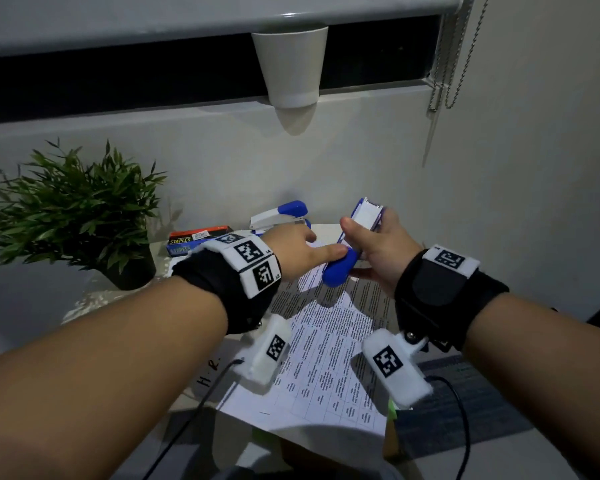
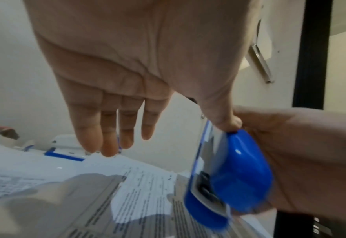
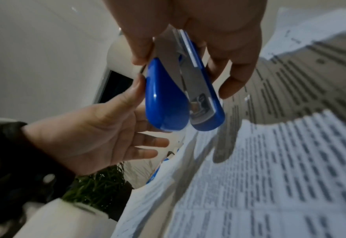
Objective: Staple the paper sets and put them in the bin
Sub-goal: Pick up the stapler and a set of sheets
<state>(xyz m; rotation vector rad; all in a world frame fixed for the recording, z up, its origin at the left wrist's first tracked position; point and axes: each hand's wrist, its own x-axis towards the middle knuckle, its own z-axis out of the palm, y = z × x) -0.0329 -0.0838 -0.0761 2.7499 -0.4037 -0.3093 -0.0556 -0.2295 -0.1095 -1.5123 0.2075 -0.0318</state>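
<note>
- Looks like we're in the prep bit: the right hand (image 1: 378,251) has its fingers curled round a blue stapler (image 1: 352,244), holding it up in the air above the printed paper sheets (image 1: 326,341), blue rounded end pointing down toward the near side.
- The left hand (image 1: 298,247) has its fingers straight and spread, with only the thumb touching the blue end of that stapler. It isn't gripping anything.
- My guess is they're checking or closing the stapler, since no stapling is happening yet. The sheets lie flat on the table (image 1: 194,386), right under both hands.
- Next move probably needs the left hand to square up a set and hold a corner, then the stapler mouth goes over that corner and gets squeezed.
- Other stuff: a second stapler (image 1: 278,214) at the far edge of the papers, a box of staples (image 1: 194,239) just left of it, and a potted plant (image 1: 80,209) at far left.
- I can't spot a bin anywhere in these views, so that's one thing to sort out.
- The cables (image 1: 201,403) from the wrist cameras trail near the paper's near edge and might snag.
</note>
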